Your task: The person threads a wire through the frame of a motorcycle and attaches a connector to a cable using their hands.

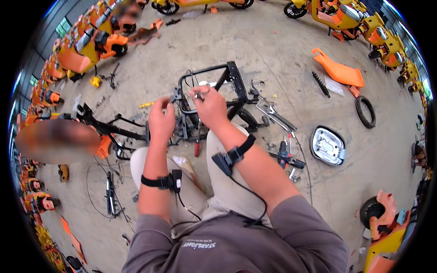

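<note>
A black scooter frame (pixel 233 82) lies on the floor in front of my knees, its long narrow part stretching off to the left. My right hand (pixel 211 108) is over the middle of the frame, its fingers closed on a small shiny metal part (pixel 199 96). Just left of it, my left hand (pixel 161 120) has its fingers curled in beside a black bracket (pixel 176 95) on the frame. What those fingers hold, if anything, is hidden. A screwdriver with a red handle (pixel 197 149) points down between my knees. Thin black cable loops (pixel 183 98) run by both hands.
Pliers and wrenches (pixel 275 116), a power drill (pixel 284 152) and a silver-grey tray-like part (pixel 327 144) lie to the right. Farther off are a black spring shock (pixel 320 84), an orange panel (pixel 339 70) and a tyre (pixel 365 111). Yellow-orange scooters (pixel 82 59) line the sides.
</note>
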The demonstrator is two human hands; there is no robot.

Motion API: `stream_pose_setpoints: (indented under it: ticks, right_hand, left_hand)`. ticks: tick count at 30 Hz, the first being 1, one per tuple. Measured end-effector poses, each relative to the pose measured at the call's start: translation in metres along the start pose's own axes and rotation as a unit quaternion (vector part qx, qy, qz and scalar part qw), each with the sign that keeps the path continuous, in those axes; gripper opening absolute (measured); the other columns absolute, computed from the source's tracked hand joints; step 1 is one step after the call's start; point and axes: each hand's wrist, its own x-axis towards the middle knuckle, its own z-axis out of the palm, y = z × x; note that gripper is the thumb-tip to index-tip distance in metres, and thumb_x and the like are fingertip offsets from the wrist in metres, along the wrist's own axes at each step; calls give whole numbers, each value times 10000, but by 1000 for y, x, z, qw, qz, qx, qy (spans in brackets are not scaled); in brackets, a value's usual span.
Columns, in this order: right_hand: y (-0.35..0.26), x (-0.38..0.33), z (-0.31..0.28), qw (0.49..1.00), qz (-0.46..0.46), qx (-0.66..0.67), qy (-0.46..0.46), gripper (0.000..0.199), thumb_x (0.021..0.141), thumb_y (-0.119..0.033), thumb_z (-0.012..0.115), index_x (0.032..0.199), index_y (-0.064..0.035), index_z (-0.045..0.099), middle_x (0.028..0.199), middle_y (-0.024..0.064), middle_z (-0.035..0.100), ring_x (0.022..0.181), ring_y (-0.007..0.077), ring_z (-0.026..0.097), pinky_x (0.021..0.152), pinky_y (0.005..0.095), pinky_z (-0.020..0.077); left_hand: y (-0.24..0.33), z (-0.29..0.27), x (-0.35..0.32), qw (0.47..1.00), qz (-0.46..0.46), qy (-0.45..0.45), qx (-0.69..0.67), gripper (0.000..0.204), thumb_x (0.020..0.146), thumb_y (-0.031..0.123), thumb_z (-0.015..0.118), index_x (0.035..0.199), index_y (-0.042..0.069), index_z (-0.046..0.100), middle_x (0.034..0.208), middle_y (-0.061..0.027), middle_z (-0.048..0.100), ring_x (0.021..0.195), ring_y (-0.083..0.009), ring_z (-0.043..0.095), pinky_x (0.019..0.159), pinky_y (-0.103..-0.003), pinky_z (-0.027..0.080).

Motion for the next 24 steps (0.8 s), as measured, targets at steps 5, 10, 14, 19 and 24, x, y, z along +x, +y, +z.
stream_pose_setpoints:
  ticks: [5,10,14,19,24]
  right_hand:
    - [-32,-19,15,995,65,55,54,83,897,-162,667,963,-112,660,911,105,682,792,328,660,677,413,516]
    - [-50,-36,31,994,89,62,27,98,889,-175,637,960,-114,666,966,87,681,853,353,658,702,439,521]
    - [-71,-41,55,976,171,135,13,178,908,-249,674,970,-82,665,914,133,699,826,340,672,710,415,524]
    - [-81,-52,94,802,377,451,-111,209,994,-236,602,1050,-35,585,913,60,678,825,157,647,724,308,534]
    - [-7,-42,118,680,332,635,-153,280,1037,-280,401,1018,-67,581,960,56,638,865,114,596,760,296,507]
  left_hand:
    - [3,-33,-10,992,-56,50,-106,243,983,88,570,1187,-27,635,1104,-101,697,1030,-174,658,915,-311,508]
    - [2,-54,-31,970,-61,87,-219,255,1000,81,548,1226,-29,592,1126,-82,657,1027,-151,640,899,-289,500]
    - [23,-52,-35,951,-43,149,-267,268,1019,133,544,1238,-18,583,1127,-76,648,1027,-145,619,907,-293,491]
    - [51,-41,-47,936,-78,133,-316,293,1031,171,542,1266,-3,565,1204,-101,618,1061,-160,594,943,-328,481]
    - [51,-15,-46,966,-52,127,-220,318,1014,162,566,1298,19,563,1203,-94,631,1064,-168,602,968,-333,474]
